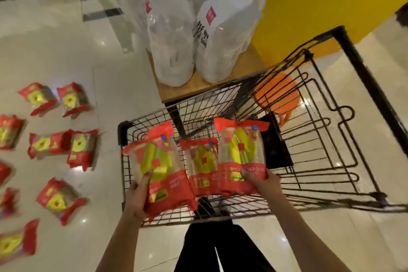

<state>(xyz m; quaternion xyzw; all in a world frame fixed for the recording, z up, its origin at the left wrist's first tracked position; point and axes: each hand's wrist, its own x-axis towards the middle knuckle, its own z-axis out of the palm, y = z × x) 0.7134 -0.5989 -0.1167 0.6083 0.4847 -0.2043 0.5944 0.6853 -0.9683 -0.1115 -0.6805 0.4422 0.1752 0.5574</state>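
Over the cart (220,104), 3 red packs (202,161) lie side by side, long way pointing away from the person. The left hand (138,192) grips the left pack (159,161). The right hand (262,181) grips the right pack (241,150). About 9 more packs (59,200) lie on the floor (110,51) left of the cart.

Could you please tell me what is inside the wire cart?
An orange round thing and a black panel show through the wire cart; whether they lie inside is unclear. The three red packets hide the near part of its floor.
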